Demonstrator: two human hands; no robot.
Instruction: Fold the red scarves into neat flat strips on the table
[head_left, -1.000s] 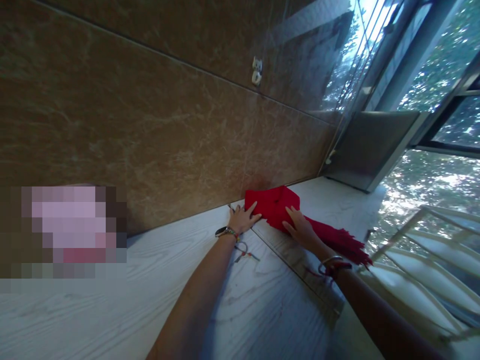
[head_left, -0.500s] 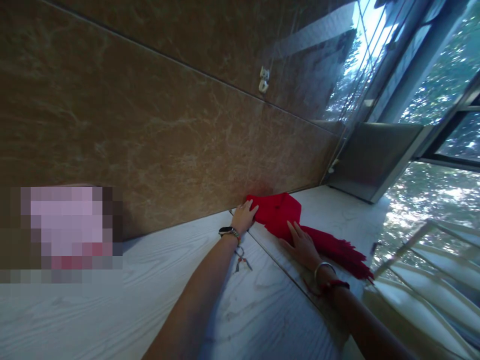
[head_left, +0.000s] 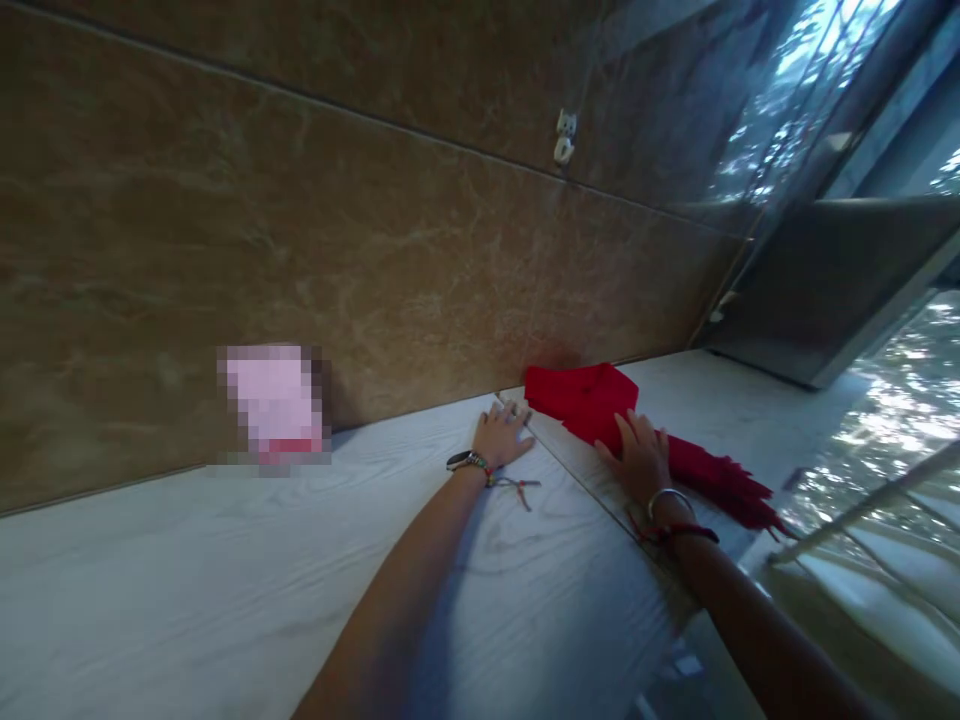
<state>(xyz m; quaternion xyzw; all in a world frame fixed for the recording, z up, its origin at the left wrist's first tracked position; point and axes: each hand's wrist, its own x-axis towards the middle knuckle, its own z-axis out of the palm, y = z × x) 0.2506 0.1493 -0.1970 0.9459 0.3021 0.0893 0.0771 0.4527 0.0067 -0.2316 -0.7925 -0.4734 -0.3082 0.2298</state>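
A red cloth with fringed ends [head_left: 581,395] lies folded on the pale wood-grain surface, close to the tiled wall. My right hand [head_left: 639,462] rests on the cloth with its fingers spread, a silver bangle and a red cord at the wrist. Just left of the cloth, my left hand [head_left: 501,436] lies flat on the surface, fingers apart and a small gap from the red fabric. A watch and a beaded string bracelet [head_left: 480,462] circle the left wrist. Neither hand grips anything.
Brown marbled tiles [head_left: 360,250] rise behind the surface, bearing a small white hook [head_left: 565,137]. A pinkish blurred-out item [head_left: 274,395] stands against the wall at left. A grey panel [head_left: 832,290] and white metal rails [head_left: 885,540] are at right.
My left hand has come off the cloth's left edge onto the bare surface. My right hand stays on the cloth. The view has swung left, so everything sits further right.
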